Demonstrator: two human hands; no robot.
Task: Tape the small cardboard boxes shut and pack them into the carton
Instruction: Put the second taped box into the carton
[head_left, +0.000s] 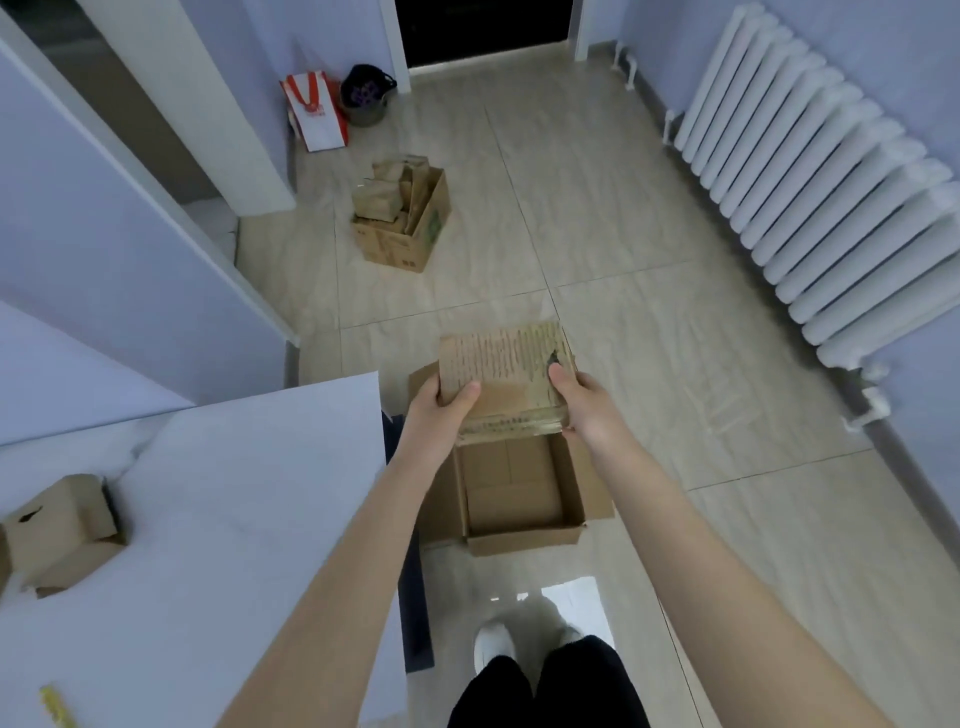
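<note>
The white table (234, 493) stands just left of the carton (524, 543), and an untaped box (62, 525) with loose flaps lies on it, well away from the carton. The carton sits open on the floor with its flaps folded out and its bottom bare, so packing looks to be only starting.

The step in hand is the packing one. A small box (498, 364) hangs directly above the carton's far edge, carried level between both hands. The next move calls for lowering it straight down, squared to the carton's walls and pushed to one side so that others can fit.

The box is flat, brown and worn. Its top is printed with rows of dark lines, with a dark mark at the right, and glossy clear tape runs along the near edge.

The left hand (441, 410) grips the box's left side with its thumb on top. The right hand (576, 395) grips the right near corner the same way, fingers hidden underneath.
</note>
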